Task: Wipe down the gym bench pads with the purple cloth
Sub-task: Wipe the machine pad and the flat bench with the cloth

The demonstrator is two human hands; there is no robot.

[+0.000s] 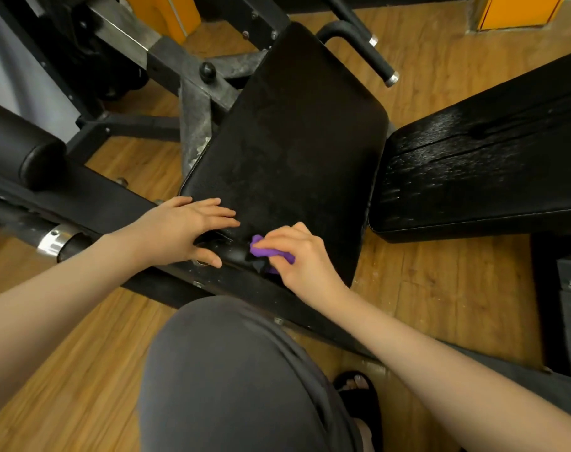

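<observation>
The right hand [297,256] has its fingers curled around a bunched purple cloth [268,251], holding it against the near edge of the black seat pad [297,132]. The cloth shows only as a small wad poking out past the fingertips, on the side facing the other hand.

Just beside it, the left hand [189,230] lies with its fingers straight and together, flat on the near corner of the same pad, while the thumb reaches down to the pad's front edge. The two hands are close but apart, with the cloth between them.

Beyond both hands the seat pad stretches away, dull and smudged. To the far side of the right hand sits a second black pad [483,168], its surface cracked and shiny. Beyond the left hand runs the grey metal frame [196,125], and outward of that hand sits a black roller pad [23,148]. Below the hands are the person's grey-clad knee [232,380] and a sandalled foot [359,389] on the wooden floor [440,288].
</observation>
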